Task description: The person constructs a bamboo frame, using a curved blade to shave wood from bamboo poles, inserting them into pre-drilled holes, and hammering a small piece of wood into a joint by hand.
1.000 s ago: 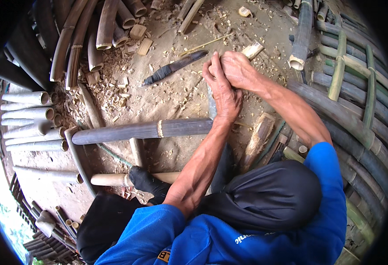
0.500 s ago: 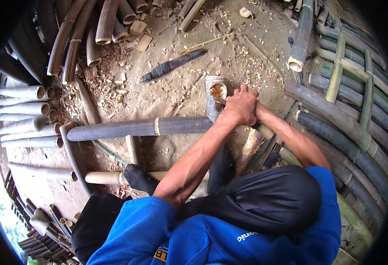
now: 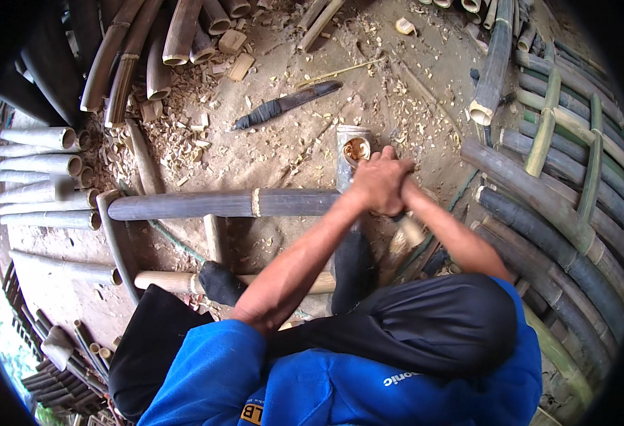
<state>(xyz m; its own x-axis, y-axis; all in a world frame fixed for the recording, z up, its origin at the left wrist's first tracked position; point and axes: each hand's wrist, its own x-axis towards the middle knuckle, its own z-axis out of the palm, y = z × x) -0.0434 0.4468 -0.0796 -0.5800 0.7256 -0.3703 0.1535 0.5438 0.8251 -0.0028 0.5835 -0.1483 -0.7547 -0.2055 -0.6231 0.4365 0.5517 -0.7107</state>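
Observation:
Both of my hands are closed together on a wooden-handled blade tool, whose pale handle end (image 3: 411, 231) sticks out below them. My left hand (image 3: 372, 186) lies on top; my right hand (image 3: 402, 172) is partly hidden by it. The fingers overlap, so their exact grip is hard to see. Just beyond the knuckles is a bamboo section (image 3: 353, 132) with a round opening cut in its side, brown curled shavings inside. The tool's working end is hidden behind my hands. A dark bamboo pole (image 3: 191, 205) runs leftward from that section.
A knife with a wrapped handle (image 3: 283, 105) lies on the dirt floor among wood chips. Bamboo poles (image 3: 39, 174) are stacked at the left, more bamboo (image 3: 124, 64) at the far left. A bamboo rack (image 3: 560, 206) stands along the right. My foot (image 3: 221, 284) rests by a lower rail.
My hands have shifted slightly and turned over the tool. The blade that showed at the opening is now covered. The whole view has moved a little.

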